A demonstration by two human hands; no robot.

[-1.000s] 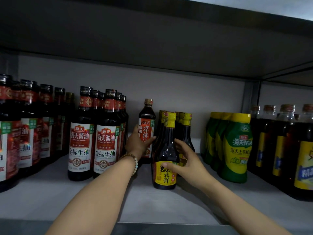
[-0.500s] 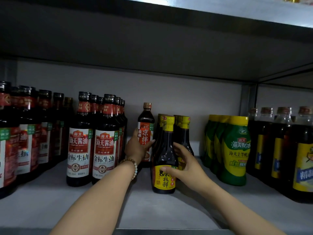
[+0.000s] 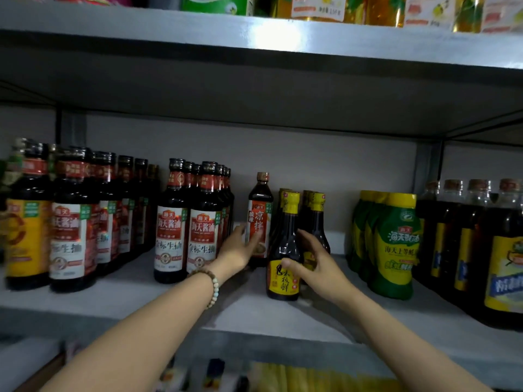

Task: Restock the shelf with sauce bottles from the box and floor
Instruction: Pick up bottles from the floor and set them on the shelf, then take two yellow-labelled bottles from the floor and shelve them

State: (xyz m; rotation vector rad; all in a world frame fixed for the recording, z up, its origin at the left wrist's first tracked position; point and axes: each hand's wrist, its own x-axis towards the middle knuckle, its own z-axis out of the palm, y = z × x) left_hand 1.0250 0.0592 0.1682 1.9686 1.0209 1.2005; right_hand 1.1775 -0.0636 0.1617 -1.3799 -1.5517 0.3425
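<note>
On the grey shelf board (image 3: pixel 141 301) my left hand (image 3: pixel 239 248), with a bead bracelet on the wrist, wraps around the lower part of a tall dark bottle with a red label (image 3: pixel 260 195). My right hand (image 3: pixel 318 267) grips the front yellow-capped dark sauce bottle (image 3: pixel 284 244), thumb on its yellow label and fingers behind it. Both bottles stand upright on the board. More yellow-capped bottles (image 3: pixel 317 213) stand in rows right behind the front one.
Rows of red-labelled soy sauce bottles (image 3: pixel 169 230) fill the shelf to the left. Green squeeze bottles (image 3: pixel 396 244) and large dark bottles (image 3: pixel 503 264) stand to the right. The upper shelf edge (image 3: pixel 254 38) carries other goods. Packages on a lower shelf (image 3: pixel 297 377) show below.
The view has tilted up and pulled back, so the upper shelf and a lower shelf now show. Both hands keep their hold on the same two bottles.
</note>
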